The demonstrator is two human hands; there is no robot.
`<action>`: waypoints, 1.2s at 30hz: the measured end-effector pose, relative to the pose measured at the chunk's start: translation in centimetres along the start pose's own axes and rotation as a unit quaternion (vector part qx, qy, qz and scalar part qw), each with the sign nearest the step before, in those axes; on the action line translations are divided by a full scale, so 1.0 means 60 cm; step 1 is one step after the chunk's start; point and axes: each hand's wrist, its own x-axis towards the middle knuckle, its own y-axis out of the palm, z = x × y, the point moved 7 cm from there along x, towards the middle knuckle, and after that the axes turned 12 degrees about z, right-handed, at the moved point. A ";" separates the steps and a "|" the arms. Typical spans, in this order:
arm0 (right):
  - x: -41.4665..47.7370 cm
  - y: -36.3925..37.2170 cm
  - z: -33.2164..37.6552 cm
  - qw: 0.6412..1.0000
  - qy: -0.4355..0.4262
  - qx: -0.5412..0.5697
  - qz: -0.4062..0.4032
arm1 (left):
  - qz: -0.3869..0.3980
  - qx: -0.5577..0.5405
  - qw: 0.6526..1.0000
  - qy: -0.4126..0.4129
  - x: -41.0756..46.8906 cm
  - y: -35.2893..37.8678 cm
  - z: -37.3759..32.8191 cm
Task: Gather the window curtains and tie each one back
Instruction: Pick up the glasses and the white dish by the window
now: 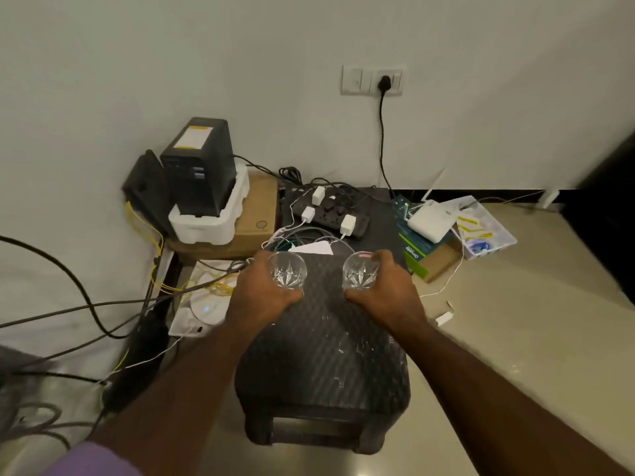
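Both arms reach over a dark woven-pattern stool (pixel 323 355). Left hand (pixel 263 290) has its fingers wrapped round a cut-glass tumbler (pixel 288 269); right hand (pixel 386 290) grasps a second tumbler (pixel 359 269). Two glasses, both at the stool's far edge, whether resting on it can't tell. Water drops on the stool top. Open pale floor (pixel 515 321) to the right and in front. Far side crowded: power strip (pixel 330 214) with three white adapters, white router (pixel 431 219) on a green box (pixel 417 250), black unit (pixel 201 166) in white foam on a cardboard box (pixel 256 218). Cables tangle on the left. Wall socket (pixel 372 80) with one black plug. No curtains in view.
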 end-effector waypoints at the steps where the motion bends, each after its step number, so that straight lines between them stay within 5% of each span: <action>1: 0.018 0.008 -0.011 1.000 0.006 0.001 0.002 | 0.003 0.003 1.000 0.001 0.018 0.009 0.006; 16: 0.064 0.043 -0.053 0.995 0.062 -0.019 0.070 | 0.067 0.004 0.997 -0.027 0.063 0.046 0.017; 20: 0.008 0.006 -0.006 0.996 0.002 -0.089 -0.006 | 0.022 -0.001 1.000 -0.020 0.004 0.022 0.008; 30: -0.337 -0.087 0.178 0.985 -0.135 0.006 -0.109 | -0.119 -0.140 0.983 0.021 -0.355 -0.082 -0.052; 36: -0.608 -0.123 0.322 0.981 -0.182 0.025 -0.059 | -0.185 -0.040 0.981 0.048 -0.715 -0.239 -0.138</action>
